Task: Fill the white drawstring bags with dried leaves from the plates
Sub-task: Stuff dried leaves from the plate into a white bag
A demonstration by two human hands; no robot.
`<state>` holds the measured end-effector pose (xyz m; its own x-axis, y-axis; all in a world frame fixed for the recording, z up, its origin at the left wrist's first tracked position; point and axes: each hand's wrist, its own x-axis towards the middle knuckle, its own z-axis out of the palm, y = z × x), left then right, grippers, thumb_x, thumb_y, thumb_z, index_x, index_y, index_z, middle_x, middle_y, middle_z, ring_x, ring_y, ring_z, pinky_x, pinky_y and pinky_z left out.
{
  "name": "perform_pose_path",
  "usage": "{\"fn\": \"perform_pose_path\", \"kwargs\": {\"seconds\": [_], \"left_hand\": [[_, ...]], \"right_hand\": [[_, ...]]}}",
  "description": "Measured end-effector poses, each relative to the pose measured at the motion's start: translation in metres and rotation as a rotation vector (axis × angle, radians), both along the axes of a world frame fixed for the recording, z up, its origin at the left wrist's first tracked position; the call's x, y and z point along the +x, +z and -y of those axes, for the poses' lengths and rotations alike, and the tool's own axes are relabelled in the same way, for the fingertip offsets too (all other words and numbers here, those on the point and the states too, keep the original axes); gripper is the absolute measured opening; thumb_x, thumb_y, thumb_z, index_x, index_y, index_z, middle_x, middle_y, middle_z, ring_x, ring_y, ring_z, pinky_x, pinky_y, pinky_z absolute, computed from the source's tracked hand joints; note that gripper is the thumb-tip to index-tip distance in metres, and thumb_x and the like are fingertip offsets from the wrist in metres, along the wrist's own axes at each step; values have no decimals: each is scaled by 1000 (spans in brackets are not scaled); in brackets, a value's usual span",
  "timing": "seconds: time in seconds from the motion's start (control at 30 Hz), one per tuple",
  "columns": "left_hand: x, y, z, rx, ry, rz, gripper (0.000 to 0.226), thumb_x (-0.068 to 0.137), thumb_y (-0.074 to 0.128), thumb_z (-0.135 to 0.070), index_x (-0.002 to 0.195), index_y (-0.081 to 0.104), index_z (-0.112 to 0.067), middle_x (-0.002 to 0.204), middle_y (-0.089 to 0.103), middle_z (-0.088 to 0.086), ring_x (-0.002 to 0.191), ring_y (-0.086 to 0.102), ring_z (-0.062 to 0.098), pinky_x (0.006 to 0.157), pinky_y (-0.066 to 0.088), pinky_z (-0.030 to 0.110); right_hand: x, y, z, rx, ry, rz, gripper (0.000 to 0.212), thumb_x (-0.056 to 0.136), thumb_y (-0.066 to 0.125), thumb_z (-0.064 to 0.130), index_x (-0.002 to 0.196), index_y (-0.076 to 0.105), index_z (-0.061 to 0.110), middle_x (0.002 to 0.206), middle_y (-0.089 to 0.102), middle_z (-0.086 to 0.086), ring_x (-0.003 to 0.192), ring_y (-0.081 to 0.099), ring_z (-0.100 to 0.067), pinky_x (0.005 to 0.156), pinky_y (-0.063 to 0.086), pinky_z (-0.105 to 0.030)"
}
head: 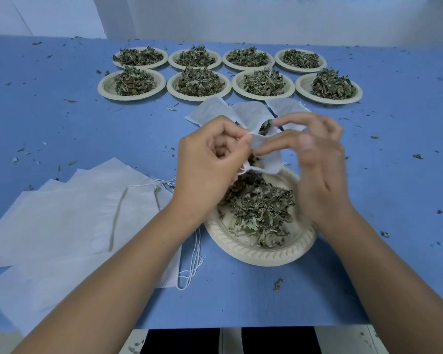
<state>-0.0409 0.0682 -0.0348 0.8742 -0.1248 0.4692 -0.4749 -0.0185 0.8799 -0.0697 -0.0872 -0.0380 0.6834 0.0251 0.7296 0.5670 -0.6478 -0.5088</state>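
A blue table (62,118) fills most of the frame, from the pale wall at the top to its near edge at the bottom. On it, in the lower left, lies a fanned stack of flat white bags (69,221), overlapping one another, with thin white drawstrings (189,261) trailing off its right edge towards the centre.

Two bare forearms come in from the bottom corners and meet just above centre. The left hand (210,159) has its fingers curled in and pinches the left edge of a small white bag (266,154), near a knot of string. The right hand (315,159) pinches the same bag's top edge between thumb and forefinger; its other fingers are raised and blurred.

Below the hands, centre right, sits a cream plate (261,254) with a ribbed rim, holding a loose heap of dried leaves (258,208). The held bag hangs just above the far side of this plate, and dark leaf shows at its mouth.

At the top centre, eight more plates (105,88) stand in two rows of four, each piled with leaves. Between them and the hands lie a few more white bags (212,112), partly hidden by the fingers.

Leaf crumbs (278,283) are scattered across the blue surface
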Motion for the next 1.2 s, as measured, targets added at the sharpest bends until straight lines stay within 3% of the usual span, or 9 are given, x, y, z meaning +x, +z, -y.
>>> {"fn": "perform_pose_path", "kwargs": {"seconds": [0.1, 0.27, 0.33, 0.43, 0.57, 0.63, 0.8, 1.03, 1.2], "left_hand": [[2, 2, -3, -53, 31, -38, 16, 92, 65, -6, 78, 62, -14, 50, 53, 0, 36, 43, 7, 39, 39, 17], [-2, 3, 0, -32, -78, -8, 14, 91, 65, -7, 79, 63, -14, 56, 55, 16, 37, 44, 6, 38, 38, 16], [1, 2, -1, -51, -13, -25, 15, 91, 65, -6, 79, 63, -13, 53, 53, 14, 37, 43, 8, 38, 38, 17], [7, 2, -6, -114, 93, -47, 17, 92, 63, -6, 77, 62, -12, 47, 49, 1, 37, 41, 7, 42, 39, 20], [8, 2, -7, -143, 133, -48, 19, 92, 64, -9, 76, 62, -18, 50, 52, -6, 37, 41, 6, 42, 39, 21], [8, 2, -6, -143, 132, -46, 19, 92, 64, -9, 76, 62, -18, 50, 52, -6, 37, 41, 5, 42, 39, 21], [6, 3, -5, -117, 119, -36, 15, 93, 63, -10, 78, 63, -13, 51, 51, 2, 38, 42, 8, 44, 39, 21], [6, 4, -6, -130, 123, -39, 16, 93, 63, -8, 77, 62, -13, 49, 51, -2, 38, 41, 8, 44, 39, 22], [6, 3, -5, -93, 110, -40, 15, 92, 64, -7, 78, 62, -11, 48, 48, -3, 40, 41, 9, 44, 40, 22]], "right_hand": [[1, 2, 4, -23, -89, 51, 59, 99, 20, 24, 70, 71, 17, 78, 66, 9, 108, 46, 9, 103, 18, -29], [0, 0, -8, -78, 240, -273, 46, 99, 13, 56, 87, 57, 47, 95, 59, 35, 119, 42, 8, 109, 23, -46], [2, 3, -1, 168, 205, -226, 49, 100, 21, 55, 84, 64, 37, 96, 67, 23, 111, 56, -7, 105, 33, -41], [4, 10, 14, 349, 126, -211, 52, 101, 33, 29, 63, 65, 15, 67, 68, -1, 73, 63, -20, 91, 45, -25], [6, 13, 22, -53, 282, -696, 23, 78, 73, 45, 80, 76, 22, 87, 70, 2, 81, 63, -17, 84, 47, -36], [6, 13, 22, -256, 336, -843, 34, 65, 82, 39, 97, 75, 30, 99, 67, 14, 96, 61, -7, 92, 46, -32], [6, 14, 18, -254, 312, -768, 22, 77, 78, 8, 91, 75, 24, 96, 71, 14, 97, 64, -5, 96, 47, -38], [0, 22, 21, 23, 380, -674, 23, 76, 74, 4, 80, 75, 27, 87, 73, 5, 88, 67, -22, 82, 53, -36], [-2, 25, 26, 274, 488, -501, 23, 69, 70, 11, 79, 76, 30, 85, 72, 4, 78, 65, -18, 65, 50, -24]]}}
